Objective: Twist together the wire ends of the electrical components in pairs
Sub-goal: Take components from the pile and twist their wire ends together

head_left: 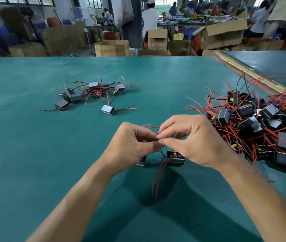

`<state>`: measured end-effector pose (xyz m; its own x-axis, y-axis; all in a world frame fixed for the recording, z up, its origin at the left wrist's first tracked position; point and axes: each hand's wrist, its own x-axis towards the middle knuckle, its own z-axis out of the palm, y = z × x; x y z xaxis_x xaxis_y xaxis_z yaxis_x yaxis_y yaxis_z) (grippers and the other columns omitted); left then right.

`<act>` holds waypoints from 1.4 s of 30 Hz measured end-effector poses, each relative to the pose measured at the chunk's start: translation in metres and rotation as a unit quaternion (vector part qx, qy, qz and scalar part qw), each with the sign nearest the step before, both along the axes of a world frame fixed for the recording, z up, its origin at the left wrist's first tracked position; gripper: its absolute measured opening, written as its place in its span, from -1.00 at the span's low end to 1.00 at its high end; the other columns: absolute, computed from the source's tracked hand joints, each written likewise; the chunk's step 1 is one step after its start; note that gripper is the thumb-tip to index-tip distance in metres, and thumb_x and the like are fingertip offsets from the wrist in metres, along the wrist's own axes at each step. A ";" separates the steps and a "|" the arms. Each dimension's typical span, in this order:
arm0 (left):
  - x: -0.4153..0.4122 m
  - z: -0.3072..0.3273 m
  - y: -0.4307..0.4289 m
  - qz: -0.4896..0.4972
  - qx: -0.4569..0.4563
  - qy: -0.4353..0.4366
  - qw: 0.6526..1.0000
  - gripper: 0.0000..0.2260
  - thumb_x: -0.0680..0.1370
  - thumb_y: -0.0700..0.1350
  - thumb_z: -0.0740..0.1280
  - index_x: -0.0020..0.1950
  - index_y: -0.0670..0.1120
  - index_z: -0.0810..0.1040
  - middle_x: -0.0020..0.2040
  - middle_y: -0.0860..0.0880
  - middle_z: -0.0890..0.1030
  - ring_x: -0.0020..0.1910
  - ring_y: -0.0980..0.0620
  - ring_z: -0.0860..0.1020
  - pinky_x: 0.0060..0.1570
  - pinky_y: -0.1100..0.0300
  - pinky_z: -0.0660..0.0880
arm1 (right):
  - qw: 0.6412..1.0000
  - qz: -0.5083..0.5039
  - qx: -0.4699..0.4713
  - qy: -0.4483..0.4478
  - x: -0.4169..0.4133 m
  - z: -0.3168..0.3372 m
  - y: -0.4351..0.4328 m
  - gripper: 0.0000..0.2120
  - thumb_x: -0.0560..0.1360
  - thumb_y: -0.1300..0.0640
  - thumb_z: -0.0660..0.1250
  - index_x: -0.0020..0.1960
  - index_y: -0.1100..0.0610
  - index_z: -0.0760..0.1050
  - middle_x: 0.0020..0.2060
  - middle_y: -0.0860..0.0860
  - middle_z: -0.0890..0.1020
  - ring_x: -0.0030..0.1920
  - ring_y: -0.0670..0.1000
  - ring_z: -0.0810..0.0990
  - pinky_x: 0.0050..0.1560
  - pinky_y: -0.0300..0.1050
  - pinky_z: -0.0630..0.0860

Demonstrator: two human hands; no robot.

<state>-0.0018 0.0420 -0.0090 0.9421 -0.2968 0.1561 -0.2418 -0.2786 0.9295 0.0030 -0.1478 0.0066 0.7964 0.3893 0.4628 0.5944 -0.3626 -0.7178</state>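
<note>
Nearest me: left hand and right hand, fingertips meeting, each pinching the wire ends straight above the component. That component sits on the tabletop, half under the right hand. A second component lies just left of it, mostly hidden. I judge both hands equally near and the twist axis running left-right.

The left hand is covering most of one component; it and the right hand are hiding the pinched wire ends (twisted or not, unclear). The pile of components is running past the right edge.
</note>
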 end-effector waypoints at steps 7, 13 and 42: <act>-0.001 0.000 -0.001 0.005 -0.008 -0.004 1.000 -0.86 0.32 0.10 0.51 -0.20 0.08 0.74 -0.28 -0.41 0.55 -0.30 -0.04 0.31 -0.27 0.03 0.27 | 0.999 -0.033 -0.011 0.003 -0.001 -0.004 0.001 -0.97 0.36 0.07 0.47 -0.20 -0.03 0.68 -0.33 -0.15 0.67 -0.34 -0.04 0.61 -0.26 -0.16 0.55; 0.000 -0.002 -0.002 -0.004 0.027 -0.023 0.999 -0.97 0.37 -0.01 0.49 -0.24 0.07 0.72 -0.45 -0.05 0.39 -0.40 -0.02 0.21 -0.41 0.05 0.16 | 0.999 -0.035 -0.013 0.013 0.002 -0.005 0.002 -0.92 0.38 0.06 0.47 -0.25 0.03 0.61 -0.40 -0.12 0.64 -0.42 -0.14 0.54 -0.34 -0.25 0.48; 0.002 -0.006 -0.006 -0.003 0.048 -0.027 0.998 -0.88 0.50 -0.17 0.41 -0.21 -0.01 0.68 -0.40 0.04 0.54 -0.40 0.02 0.30 -0.40 0.14 0.24 | 0.988 -0.030 -0.142 0.052 0.005 0.004 -0.014 -0.97 0.45 0.09 0.47 -0.17 -0.01 0.68 -0.36 -0.12 0.67 -0.35 -0.10 0.61 -0.24 -0.09 0.57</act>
